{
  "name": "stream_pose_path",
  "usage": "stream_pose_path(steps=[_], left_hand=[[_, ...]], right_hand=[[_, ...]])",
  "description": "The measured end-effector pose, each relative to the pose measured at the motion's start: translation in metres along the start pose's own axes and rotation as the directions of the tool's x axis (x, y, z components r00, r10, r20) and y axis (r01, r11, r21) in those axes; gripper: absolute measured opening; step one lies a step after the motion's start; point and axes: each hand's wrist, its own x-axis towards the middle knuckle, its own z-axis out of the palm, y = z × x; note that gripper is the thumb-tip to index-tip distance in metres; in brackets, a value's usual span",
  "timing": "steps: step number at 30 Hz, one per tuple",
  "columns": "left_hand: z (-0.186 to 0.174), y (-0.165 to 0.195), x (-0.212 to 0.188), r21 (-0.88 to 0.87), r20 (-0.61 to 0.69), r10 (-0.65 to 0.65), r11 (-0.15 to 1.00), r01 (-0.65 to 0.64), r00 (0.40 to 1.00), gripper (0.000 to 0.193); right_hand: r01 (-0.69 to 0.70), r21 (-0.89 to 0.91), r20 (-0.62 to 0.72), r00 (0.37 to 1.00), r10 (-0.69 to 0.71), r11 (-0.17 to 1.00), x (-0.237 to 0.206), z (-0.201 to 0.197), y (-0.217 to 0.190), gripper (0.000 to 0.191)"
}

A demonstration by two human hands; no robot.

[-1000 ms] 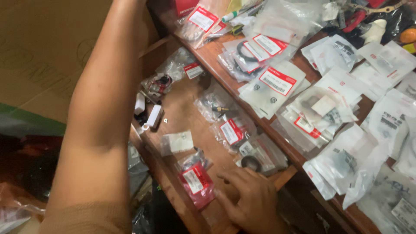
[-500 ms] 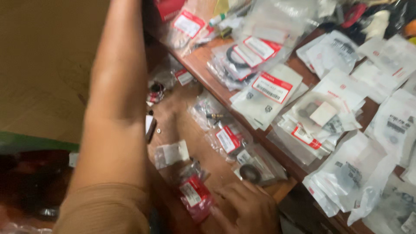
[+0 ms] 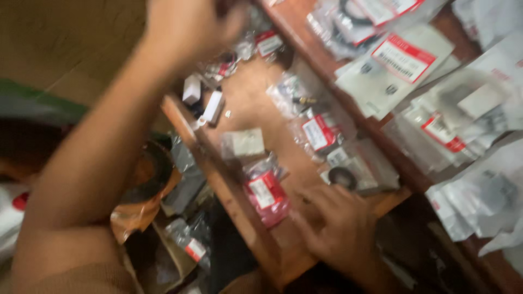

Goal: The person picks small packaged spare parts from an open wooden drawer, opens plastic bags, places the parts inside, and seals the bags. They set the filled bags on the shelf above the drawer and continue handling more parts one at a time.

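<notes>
Spread loosely and gripping nothing, the right hand [image 3: 340, 226] rests low in the frame on the wooden shelf [image 3: 250, 103], fingertips just beside a red-labelled packet [image 3: 266, 191] and a clear bag with a dark ring [image 3: 344, 175]. Whether the blurred left hand [image 3: 188, 24], upper left, holds anything I cannot tell. More labelled plastic bags [image 3: 403, 60] crowd the upper right.

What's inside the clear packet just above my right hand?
A dark ring shows through the clear packet, beside a pale label. The right hand lies just below it; blur hides anything finer.
</notes>
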Motion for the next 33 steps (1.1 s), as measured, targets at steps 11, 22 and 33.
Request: stream_pose_path(steps=[11,22,33], left_hand=[[0.099,-0.028,-0.068,0.096,0.241,-0.1,0.992,0.078,0.965,0.032],[0.083,-0.072,-0.026,0.243,0.356,-0.424,0.903,0.355,0.833,0.039],[0.145,-0.071,-0.019,0.354,0.288,-0.36,0.901,0.25,0.887,0.053]], right_hand=[[-0.038,-0.022,0.055,0.998,0.04,0.999,-0.003,-0.007,-0.02,0.03],[-0.024,-0.003,0.044,0.999,0.024,1.0,-0.004,-0.008,-0.015,0.032],[0.004,0.025,0.012,1.0,-0.004,1.0,-0.006,-0.007,-0.007,0.031]])
